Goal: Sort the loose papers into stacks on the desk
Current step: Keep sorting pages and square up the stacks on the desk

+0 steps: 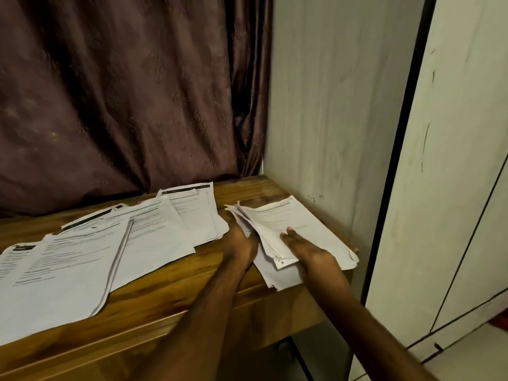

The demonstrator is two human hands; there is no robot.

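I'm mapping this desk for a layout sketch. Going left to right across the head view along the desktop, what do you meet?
Spread of loose white printed papers → left hand → right hand → pale wood-grain wall panel → white cabinet door.

Both hands on the right-hand stack

On the wooden desk, a ragged stack of papers lies at the right end, its near corner overhanging the front edge. The left hand touches the stack's left edge, fingers tucked among the sheets. The right hand rests flat on top, fingers straight. Loose printed sheets overlap across the desk's left part. A brown curtain hangs behind; a pale cabinet stands to the right.
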